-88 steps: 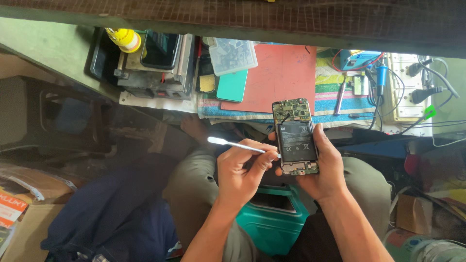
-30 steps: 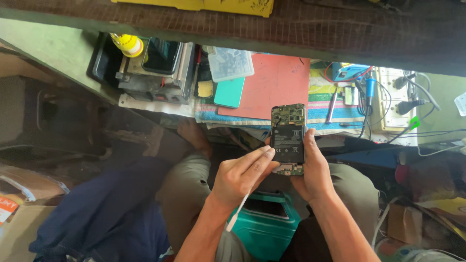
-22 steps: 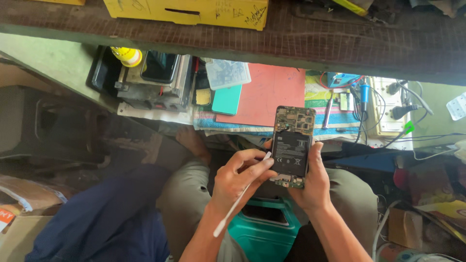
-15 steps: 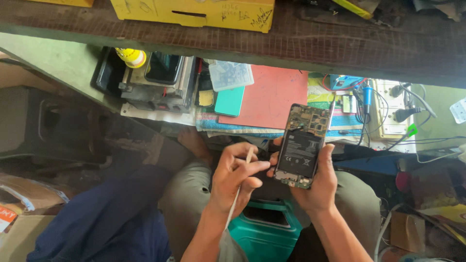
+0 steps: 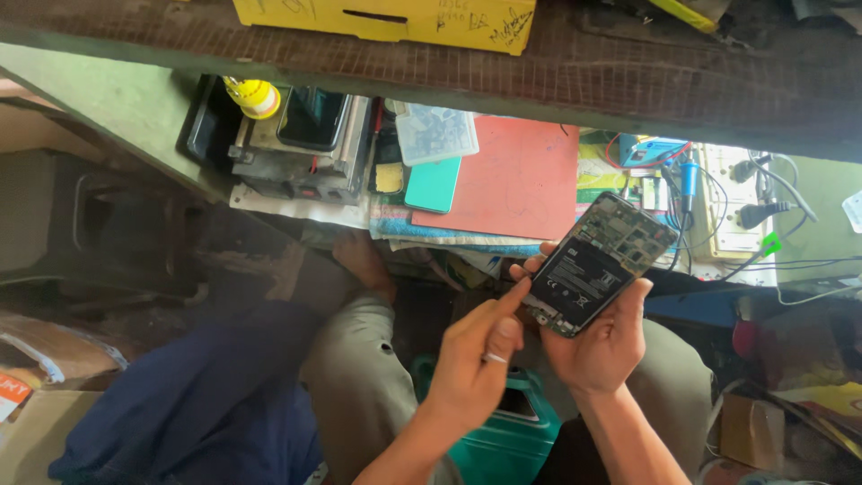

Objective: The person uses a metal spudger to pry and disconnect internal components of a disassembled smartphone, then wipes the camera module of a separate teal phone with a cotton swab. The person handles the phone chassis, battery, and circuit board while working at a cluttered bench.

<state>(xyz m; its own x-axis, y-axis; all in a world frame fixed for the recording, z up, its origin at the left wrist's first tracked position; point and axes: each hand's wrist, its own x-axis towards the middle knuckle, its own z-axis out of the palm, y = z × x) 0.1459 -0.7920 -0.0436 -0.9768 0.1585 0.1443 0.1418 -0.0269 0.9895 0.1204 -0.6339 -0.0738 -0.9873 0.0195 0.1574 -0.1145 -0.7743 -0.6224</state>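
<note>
Smartphone (image 5: 593, 267) with its back cover off shows a dark battery and a green circuit board at the upper end; it tilts to the right above the person's lap, in front of the red mat (image 5: 516, 175). Right hand (image 5: 597, 346) cradles it from below, fingers wrapped around its edges; left hand (image 5: 476, 359), just beside it, pinches a thin white tool (image 5: 495, 358), forefinger touching the phone's lower left edge.

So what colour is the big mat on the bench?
Red, a salmon shade; the mat shows best in the head view.
</note>
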